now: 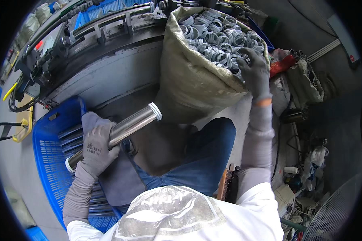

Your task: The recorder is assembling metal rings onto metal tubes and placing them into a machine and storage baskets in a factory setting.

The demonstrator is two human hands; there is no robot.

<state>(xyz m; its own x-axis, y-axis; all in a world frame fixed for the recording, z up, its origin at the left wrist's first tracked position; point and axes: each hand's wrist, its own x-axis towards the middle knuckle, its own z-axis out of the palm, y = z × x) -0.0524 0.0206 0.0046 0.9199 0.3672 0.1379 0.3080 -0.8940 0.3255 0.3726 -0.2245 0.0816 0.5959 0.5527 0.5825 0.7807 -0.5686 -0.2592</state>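
Note:
My left hand (97, 150), in a grey glove, is wrapped round a shiny metal tube (133, 123). The tube slants up to the right over my lap, with a white ring (155, 111) on its upper end and another pale ring (69, 165) at its lower end. My right hand (254, 74), gloved too, is at the right rim of a large woven sack (191, 86). Its fingers are bent but apart, reaching over a heap of white threaded rings (217, 36) that fills the sack. No ring shows clearly between those fingers.
A blue plastic crate (48, 172) at my left holds several metal tubes (70, 137); a grey pad (122, 176) lies beside my left thigh. Machinery with a long rail (108, 26) runs along the far left. Sacks (305, 82) and clutter line the right; a wire fan guard (334, 211) stands lower right.

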